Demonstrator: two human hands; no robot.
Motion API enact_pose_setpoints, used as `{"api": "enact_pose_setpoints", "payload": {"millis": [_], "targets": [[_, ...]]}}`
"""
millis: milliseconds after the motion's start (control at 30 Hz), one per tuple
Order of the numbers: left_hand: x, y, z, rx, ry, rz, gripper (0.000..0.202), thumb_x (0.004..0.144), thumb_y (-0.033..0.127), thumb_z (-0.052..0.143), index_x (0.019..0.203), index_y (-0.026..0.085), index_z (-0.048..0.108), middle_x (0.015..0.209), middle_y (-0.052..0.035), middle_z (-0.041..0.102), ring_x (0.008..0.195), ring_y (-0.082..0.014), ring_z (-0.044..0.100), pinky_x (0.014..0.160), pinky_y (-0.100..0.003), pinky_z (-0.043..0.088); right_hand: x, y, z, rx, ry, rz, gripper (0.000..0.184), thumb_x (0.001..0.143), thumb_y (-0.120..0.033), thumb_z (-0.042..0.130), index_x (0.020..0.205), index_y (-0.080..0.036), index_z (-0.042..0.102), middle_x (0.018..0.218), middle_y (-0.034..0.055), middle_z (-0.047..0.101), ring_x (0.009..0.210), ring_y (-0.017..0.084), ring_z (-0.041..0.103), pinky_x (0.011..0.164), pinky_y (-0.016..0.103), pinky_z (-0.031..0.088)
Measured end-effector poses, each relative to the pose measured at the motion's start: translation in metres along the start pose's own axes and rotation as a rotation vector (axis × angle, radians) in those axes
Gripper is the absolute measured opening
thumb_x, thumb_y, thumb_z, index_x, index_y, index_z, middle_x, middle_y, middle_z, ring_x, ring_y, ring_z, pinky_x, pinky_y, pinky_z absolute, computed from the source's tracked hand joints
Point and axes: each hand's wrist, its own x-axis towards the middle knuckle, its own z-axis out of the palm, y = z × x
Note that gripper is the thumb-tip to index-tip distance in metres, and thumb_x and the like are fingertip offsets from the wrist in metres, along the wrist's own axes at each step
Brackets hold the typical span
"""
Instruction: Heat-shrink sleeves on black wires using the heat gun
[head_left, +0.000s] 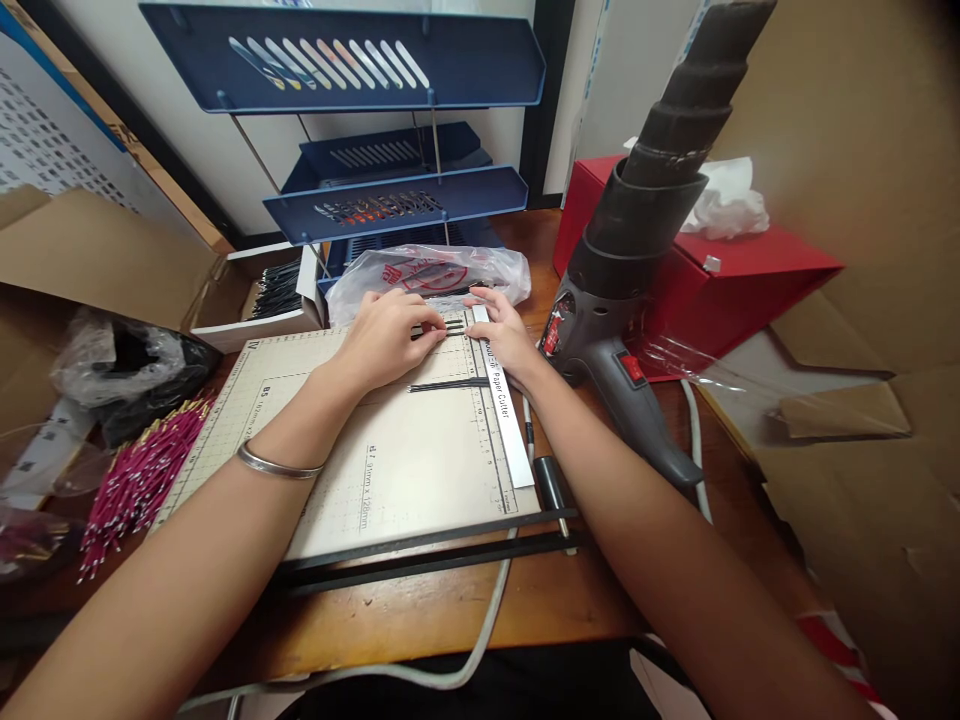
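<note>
Forearms reach over the paper cutter (405, 470), where the left hand (386, 340) pinches thin black strips (452, 328) beside the right hand (504, 338), flat-fingered on the blade arm (508, 412), heat gun (630, 290) alongside, plastic bag (427, 272) behind.

**A cramped small-workshop bench**

A wooden desk (465, 610) crowded with a paper cutter (390, 450), heat gun (637, 260), blue stacked trays (390, 190), cardboard boxes (82, 250) and a pile of pink-sleeved wires (142, 470) suggests hand-assembly work.
</note>
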Motion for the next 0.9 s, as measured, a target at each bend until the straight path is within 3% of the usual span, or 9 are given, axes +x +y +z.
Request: {"api": "enact_pose_setpoints", "payload": {"millis": [900], "targets": [[0.0007,-0.0013,0.0012,0.027,0.009,0.025,0.026,0.102,0.036,0.062,0.097,0.023,0.084,0.097,-0.0099,0.079,0.101,-0.0298,0.064,0.096,-0.049,0.041,-0.0009,0.0007,0.0003,-0.008,-0.002,-0.024,0.063,0.056,-0.020,0.071,0.117,-0.030,0.059,0.136,0.0058,0.068,0.134,0.031,0.064,0.127,0.054,0.047]]}}
